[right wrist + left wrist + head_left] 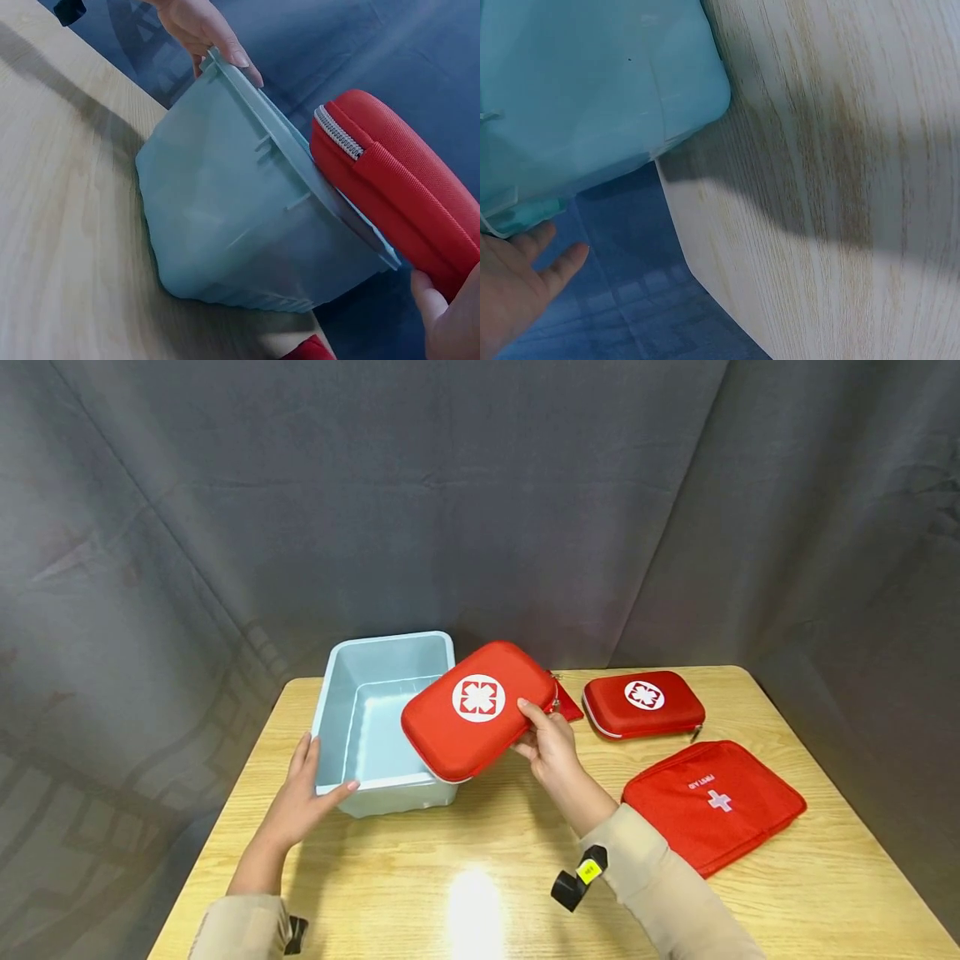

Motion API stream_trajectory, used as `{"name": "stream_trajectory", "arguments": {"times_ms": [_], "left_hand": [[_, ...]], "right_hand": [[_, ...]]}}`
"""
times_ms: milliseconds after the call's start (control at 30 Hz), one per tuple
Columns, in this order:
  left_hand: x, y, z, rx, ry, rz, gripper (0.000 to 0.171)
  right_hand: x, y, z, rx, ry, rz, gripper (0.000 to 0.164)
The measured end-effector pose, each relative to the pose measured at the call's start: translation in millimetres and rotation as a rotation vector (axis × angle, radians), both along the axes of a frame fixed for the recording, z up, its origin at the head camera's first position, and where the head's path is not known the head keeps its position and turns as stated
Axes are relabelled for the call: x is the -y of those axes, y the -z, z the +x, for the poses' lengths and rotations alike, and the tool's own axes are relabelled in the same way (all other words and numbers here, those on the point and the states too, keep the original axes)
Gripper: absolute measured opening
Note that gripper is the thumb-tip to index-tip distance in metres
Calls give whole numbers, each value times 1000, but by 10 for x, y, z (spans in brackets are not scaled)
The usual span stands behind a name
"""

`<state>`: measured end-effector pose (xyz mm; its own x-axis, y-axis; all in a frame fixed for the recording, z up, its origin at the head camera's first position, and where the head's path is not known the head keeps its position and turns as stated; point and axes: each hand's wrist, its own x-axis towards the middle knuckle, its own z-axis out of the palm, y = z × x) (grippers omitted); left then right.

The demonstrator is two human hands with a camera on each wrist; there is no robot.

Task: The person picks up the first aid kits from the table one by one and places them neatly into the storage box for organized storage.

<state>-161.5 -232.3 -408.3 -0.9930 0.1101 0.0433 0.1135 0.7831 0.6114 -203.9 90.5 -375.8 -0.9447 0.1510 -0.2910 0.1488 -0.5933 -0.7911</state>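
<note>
My right hand [553, 745] grips a red zippered first aid case [450, 735] by its right end, thumb on top beside the white emblem. The case is tilted over the right rim of a light blue plastic bin [408, 782]. In the right wrist view, the silver zipper shows on the case [405, 195]. My left hand [298, 797] rests at the bin's near left corner, its thumb along the front rim and its fingers fairly straight along the left side. The visible bin floor holds nothing. The held case partly hides a red item [572, 703] behind it.
Another red hard case [637, 714] with a white emblem lies at the back right. Nearer, a flat red first aid pouch [720, 802] lies partly behind my right sleeve. All stand on a wooden table [375, 893]; a grey curtain [450, 510] hangs behind.
</note>
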Motion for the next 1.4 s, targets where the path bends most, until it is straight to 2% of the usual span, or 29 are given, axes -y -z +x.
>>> {"name": "stream_trajectory", "arguments": {"times_ms": [300, 767, 1033, 1400], "left_hand": [[-9, 4, -17, -5, -2, -5, 95], [-10, 17, -26, -21, -1, 2, 95], [2, 26, -17, -20, -1, 20, 95], [3, 41, -11, -32, 0, 33, 95]], "right_hand": [[86, -93, -96, -2, 38, 39, 24], [228, -124, -204, -19, 92, 47, 31], [357, -129, -292, -24, 93, 102, 28], [502, -126, -282, -54, 41, 143, 29]]}}
